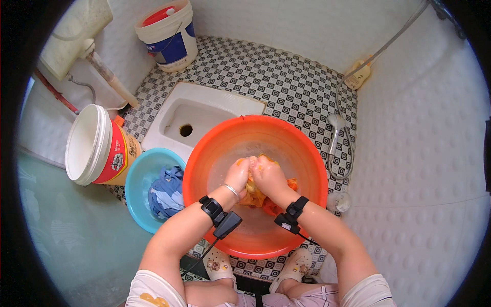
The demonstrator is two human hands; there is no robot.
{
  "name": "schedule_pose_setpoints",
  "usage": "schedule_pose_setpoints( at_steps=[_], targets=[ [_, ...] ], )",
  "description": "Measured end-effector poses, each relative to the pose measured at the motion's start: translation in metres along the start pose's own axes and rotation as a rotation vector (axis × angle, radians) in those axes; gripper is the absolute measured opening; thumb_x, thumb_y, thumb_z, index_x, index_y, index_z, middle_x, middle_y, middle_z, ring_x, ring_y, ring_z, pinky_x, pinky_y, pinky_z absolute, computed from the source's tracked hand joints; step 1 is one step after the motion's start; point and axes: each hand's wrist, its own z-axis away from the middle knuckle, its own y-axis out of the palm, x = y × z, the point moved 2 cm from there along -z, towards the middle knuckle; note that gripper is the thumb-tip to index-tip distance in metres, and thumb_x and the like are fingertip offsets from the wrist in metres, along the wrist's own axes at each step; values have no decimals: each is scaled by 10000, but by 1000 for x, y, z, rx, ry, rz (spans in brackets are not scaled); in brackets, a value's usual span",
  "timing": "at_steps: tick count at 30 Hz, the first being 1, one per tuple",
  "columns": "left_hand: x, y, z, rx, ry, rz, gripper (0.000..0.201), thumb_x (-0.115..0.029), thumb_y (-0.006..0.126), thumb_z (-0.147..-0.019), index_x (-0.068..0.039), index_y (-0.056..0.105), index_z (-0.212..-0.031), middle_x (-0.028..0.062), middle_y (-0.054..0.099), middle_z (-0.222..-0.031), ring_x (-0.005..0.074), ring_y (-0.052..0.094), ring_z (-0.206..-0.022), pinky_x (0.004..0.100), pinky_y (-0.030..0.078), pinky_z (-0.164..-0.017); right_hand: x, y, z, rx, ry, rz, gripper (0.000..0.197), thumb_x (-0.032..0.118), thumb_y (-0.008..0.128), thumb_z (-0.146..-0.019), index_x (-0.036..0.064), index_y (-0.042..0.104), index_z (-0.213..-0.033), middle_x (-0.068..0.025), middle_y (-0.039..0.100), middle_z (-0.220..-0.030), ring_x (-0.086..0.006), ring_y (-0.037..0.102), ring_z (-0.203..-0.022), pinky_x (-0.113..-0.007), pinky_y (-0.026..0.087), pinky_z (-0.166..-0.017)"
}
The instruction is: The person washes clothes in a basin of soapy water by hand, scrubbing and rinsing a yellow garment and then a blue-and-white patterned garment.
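Both my hands are over a large orange basin (pixel 255 250) with water in it. My left hand (pixel 237 177) and my right hand (pixel 269 176) are pressed together, fingers closed round a wet yellow-orange cloth (pixel 251 197). Part of the cloth bunches out below and between the hands; a redder piece lies beside my right wrist. The fingers are partly hidden by the backs of the hands. Left of the orange basin stands a light-blue basin (pixel 134 190) holding blue clothing (pixel 169 192).
A squat toilet (pixel 171 110) lies beyond the basins. A tilted white-mouthed bucket (pixel 88 146) stands at left, a white and blue bucket (pixel 176 48) at the back. On the right are a shower head (pixel 335 123) with its hose, a bottle (pixel 357 77) and the wall.
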Motion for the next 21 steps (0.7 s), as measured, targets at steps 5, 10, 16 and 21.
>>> schedule_pose_setpoints(
  at_steps=[5, 10, 16, 21],
  targets=[
    [-28, -2, 3, 96, 329, -394, 249, -205, 507, -954, -22, 546, -1119, 80, 553, -1105, 187, 547, -995, 329, 444, -911, -8, -24, -13, 44, -24, -360, 376, 172, 642, -802, -5, 488, -1095, -229, 640, -911, -365, 640, -861, -418, 509, -745],
    [-48, 16, 20, 280, 586, -709, 318, -175, 610, -901, -21, 504, -1158, 61, 507, -1169, 178, 518, -1067, 312, 433, -952, 16, -54, -21, 164, 91, -402, 329, 89, 657, -765, 8, 564, -1070, -141, 656, -911, -247, 649, -836, -340, 509, -738],
    [-36, -14, 4, 460, 584, -992, 472, -256, 715, -802, -7, 570, -1175, 161, 600, -1127, 248, 566, -1080, 358, 442, -936, 37, -91, -31, 146, 39, -579, 230, 41, 639, -786, 15, 573, -1005, -41, 630, -886, -141, 609, -823, -279, 492, -749],
    [-41, -3, 5, 422, 290, -643, 384, -199, 652, -836, -3, 566, -1154, 107, 609, -1114, 202, 590, -1033, 337, 471, -899, -25, -102, -40, -105, 276, -906, 304, 9, 572, -824, 45, 473, -1109, -43, 543, -1035, -119, 542, -906, -262, 472, -769]
  ],
)
